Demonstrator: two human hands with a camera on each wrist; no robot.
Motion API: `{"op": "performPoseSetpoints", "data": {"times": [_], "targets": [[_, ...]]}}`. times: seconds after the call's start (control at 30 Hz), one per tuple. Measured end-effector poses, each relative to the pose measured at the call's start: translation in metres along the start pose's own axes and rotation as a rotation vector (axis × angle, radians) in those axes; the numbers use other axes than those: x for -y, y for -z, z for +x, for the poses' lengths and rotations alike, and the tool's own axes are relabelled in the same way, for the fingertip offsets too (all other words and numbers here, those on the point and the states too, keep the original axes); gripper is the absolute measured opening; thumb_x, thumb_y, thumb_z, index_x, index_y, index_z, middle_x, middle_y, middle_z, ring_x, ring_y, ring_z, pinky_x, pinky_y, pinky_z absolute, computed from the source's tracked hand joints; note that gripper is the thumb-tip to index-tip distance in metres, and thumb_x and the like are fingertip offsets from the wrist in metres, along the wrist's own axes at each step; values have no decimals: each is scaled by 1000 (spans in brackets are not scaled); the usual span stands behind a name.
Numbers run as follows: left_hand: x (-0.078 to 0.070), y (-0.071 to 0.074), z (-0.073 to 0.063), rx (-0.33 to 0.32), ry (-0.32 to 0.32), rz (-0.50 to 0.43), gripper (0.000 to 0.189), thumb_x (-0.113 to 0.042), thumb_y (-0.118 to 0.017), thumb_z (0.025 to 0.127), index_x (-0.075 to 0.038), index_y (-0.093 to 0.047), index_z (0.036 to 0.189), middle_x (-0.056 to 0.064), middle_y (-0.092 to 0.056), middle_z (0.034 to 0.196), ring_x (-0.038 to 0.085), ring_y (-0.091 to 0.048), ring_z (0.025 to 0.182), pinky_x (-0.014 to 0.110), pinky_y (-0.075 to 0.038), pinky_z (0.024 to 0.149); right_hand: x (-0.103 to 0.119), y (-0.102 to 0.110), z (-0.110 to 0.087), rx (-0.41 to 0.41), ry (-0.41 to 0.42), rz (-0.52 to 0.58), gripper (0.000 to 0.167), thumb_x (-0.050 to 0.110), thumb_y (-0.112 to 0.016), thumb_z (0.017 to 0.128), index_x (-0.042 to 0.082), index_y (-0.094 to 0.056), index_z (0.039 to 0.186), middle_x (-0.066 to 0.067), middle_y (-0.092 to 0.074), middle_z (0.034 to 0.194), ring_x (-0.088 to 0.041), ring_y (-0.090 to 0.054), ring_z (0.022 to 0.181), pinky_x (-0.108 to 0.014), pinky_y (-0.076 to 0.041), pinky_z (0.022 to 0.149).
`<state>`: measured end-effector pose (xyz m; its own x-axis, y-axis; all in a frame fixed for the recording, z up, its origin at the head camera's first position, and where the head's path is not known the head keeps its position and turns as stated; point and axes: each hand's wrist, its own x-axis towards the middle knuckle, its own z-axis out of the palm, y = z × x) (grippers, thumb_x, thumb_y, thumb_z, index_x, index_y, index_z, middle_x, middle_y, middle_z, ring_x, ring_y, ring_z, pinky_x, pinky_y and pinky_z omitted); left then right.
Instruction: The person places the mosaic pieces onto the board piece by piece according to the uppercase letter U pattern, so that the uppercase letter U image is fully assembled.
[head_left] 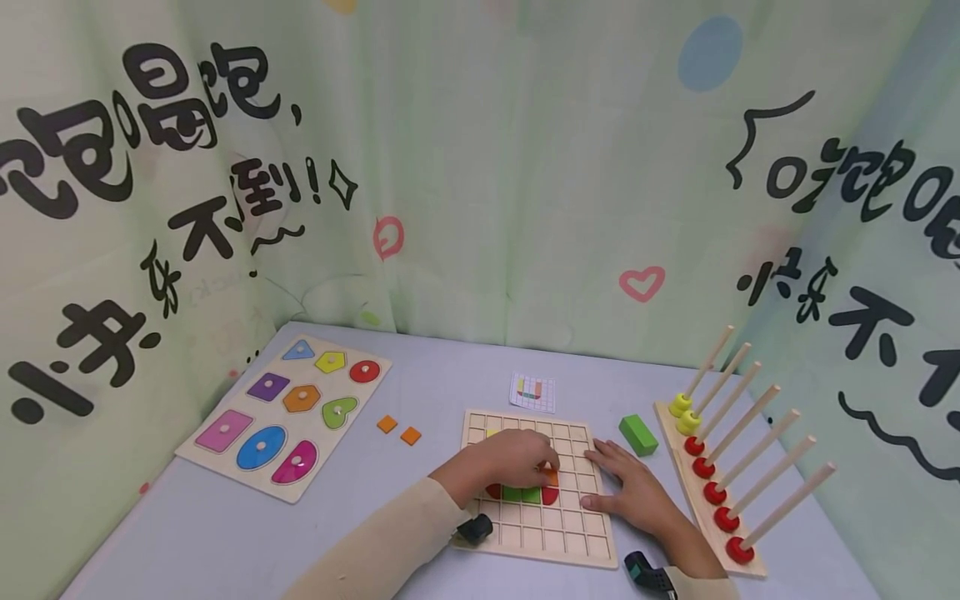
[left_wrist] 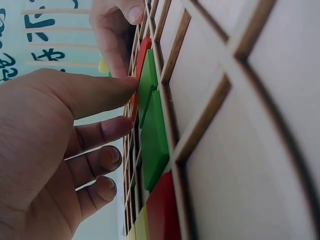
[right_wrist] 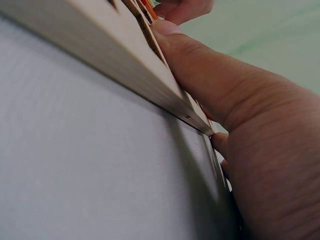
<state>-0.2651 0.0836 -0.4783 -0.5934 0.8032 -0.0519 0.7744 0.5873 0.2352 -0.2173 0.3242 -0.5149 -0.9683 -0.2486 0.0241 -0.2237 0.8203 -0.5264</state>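
Observation:
A wooden grid board (head_left: 540, 537) lies on the table under both hands. My left hand (head_left: 513, 457) reaches over its middle, pinching an orange square tile (head_left: 552, 477) between thumb and index finger right at the grid. The other fingers curl loosely in the left wrist view. Just below sit green tiles (left_wrist: 155, 142) in a row, with a red tile (head_left: 550, 497) at the right end and another red tile (left_wrist: 164, 207) at the left end. A yellow tile (head_left: 492, 432) shows partly behind the left hand. Along the board's right edge rests my right hand (head_left: 633, 487), fingers spread, thumb (right_wrist: 200, 70) on the rim.
Two orange tiles (head_left: 398, 430) lie left of the board. A shape puzzle (head_left: 281, 417) is at far left. Behind the board lies a pattern card (head_left: 533, 392). A green block (head_left: 638, 435) and a peg rack (head_left: 712, 500) with red and yellow beads stand at right.

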Motion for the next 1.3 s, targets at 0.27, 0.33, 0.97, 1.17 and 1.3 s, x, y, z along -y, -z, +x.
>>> {"op": "performPoseSetpoints", "data": {"times": [0.27, 0.33, 0.97, 1.17, 1.3], "targets": [[8, 1, -9, -30, -5, 15, 21, -32, -66, 93, -27, -73, 112, -15, -59, 94, 0, -52, 81, 19, -45, 74, 2, 1, 0, 4, -13, 6, 89, 59, -78, 70, 8, -53, 140, -15, -35, 152, -41, -20, 142, -66, -19, 105], [11, 3, -14, -38, 3, 10, 20, -30, -65, 93, -26, -73, 111, -15, -59, 94, 0, -53, 80, 19, -45, 74, 1, 1, 0, 1, -15, 3, 90, 59, -77, 70, 8, -53, 140, -15, -35, 152, -41, -20, 142, -66, -19, 106], [61, 17, -75, -75, 207, 3, 21, -23, -67, 91, -22, -74, 110, -13, -60, 95, 5, -52, 80, 24, -48, 76, 0, -2, 2, 2, -24, -5, 90, 59, -78, 70, 8, -53, 140, -15, -35, 152, -41, -21, 141, -64, -20, 107], [76, 18, -94, -85, 251, 13, 21, -24, -69, 90, -20, -74, 110, -11, -60, 91, 6, -53, 79, 25, -50, 76, -1, -2, 2, 5, -23, 9, 89, 58, -78, 71, 7, -53, 139, -15, -36, 152, -41, -21, 141, -64, -20, 107], [85, 15, -106, -88, 277, 22, 22, -22, -70, 89, -19, -74, 110, -10, -60, 89, 7, -53, 78, 25, -50, 75, -1, -1, 1, 8, -25, 15, 89, 58, -78, 71, 7, -53, 140, -15, -35, 152, -41, -21, 142, -64, -20, 107]]}}
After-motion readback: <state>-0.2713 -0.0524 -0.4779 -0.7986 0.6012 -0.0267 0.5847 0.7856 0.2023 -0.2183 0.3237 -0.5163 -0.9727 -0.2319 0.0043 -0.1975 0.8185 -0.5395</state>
